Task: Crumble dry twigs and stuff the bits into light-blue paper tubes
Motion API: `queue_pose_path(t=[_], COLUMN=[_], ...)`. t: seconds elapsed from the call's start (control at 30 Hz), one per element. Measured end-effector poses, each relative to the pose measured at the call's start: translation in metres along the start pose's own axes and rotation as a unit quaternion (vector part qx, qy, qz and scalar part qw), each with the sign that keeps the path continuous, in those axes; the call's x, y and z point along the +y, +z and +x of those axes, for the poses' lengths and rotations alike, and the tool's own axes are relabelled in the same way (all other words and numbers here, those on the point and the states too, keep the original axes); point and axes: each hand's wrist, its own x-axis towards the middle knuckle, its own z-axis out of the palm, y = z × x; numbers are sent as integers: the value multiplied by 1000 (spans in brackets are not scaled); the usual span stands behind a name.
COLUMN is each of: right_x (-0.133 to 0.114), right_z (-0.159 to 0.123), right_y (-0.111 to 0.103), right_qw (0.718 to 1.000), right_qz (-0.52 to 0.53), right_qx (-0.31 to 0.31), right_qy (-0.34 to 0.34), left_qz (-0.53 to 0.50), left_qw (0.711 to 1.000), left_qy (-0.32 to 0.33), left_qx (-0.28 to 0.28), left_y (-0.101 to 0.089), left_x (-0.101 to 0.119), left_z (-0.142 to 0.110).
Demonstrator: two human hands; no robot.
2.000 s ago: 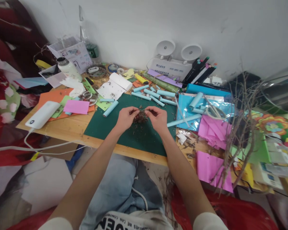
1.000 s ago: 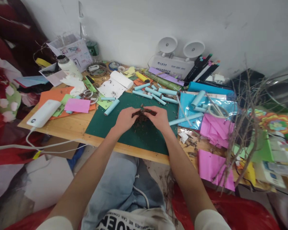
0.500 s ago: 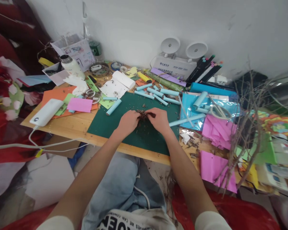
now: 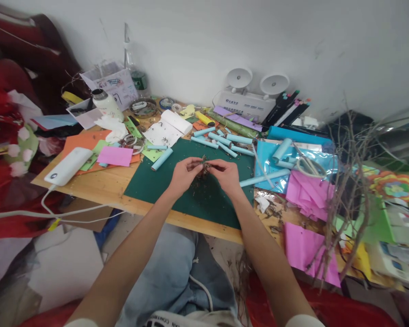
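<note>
Over the dark green cutting mat [image 4: 157,181], my left hand [image 4: 187,174] and my right hand [image 4: 225,174] meet with fingers pinched. Between the fingertips is a small clump of brown dried plant bits [image 4: 205,167], partly covered by the fingers. More loose brown crumbs lie on the mat below. Behind my hands, several light blue paper tubes [image 4: 220,138] lie in a loose group at the mat's far edge. One blue tube [image 4: 162,160] rests near the mat's left corner, and a longer blue tube [image 4: 264,177] extends from its right side.
At left stand a white power bank [image 4: 68,167] with a cable and a white bottle [image 4: 107,104]. Scissors [image 4: 308,164] and pink paper [image 4: 308,193] are at right, beside tall dry twigs [image 4: 352,181]. A white twin-lamp emergency light [image 4: 247,104] stands against the wall.
Both hands have lifted slightly off the mat, thumbs and fingers now pinching the brown clump between them. The camera view has tilted up a little.
</note>
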Motion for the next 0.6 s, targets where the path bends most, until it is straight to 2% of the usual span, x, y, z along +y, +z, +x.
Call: queue_pose_path(t=[0.13, 0.3, 0.43, 0.6], right_x=[-1, -3, -9, -12], right_z=[-1, 2, 2, -2], right_y=[2, -4, -6, -2], right_qw=[999, 996, 998, 994], right_qz=[19, 62, 25, -85], right_qx=[25, 43, 60, -9], right_qy=[24, 45, 7, -68], left_qz=[-48, -12, 31, 55], left_qw=[999, 1000, 999, 998], left_qy=[-10, 0, 15, 23], left_qx=[13, 26, 24, -16], left_y=[5, -8, -17, -12], left_x=[-1, -3, -3, 3], left_z=[-2, 8, 13, 11])
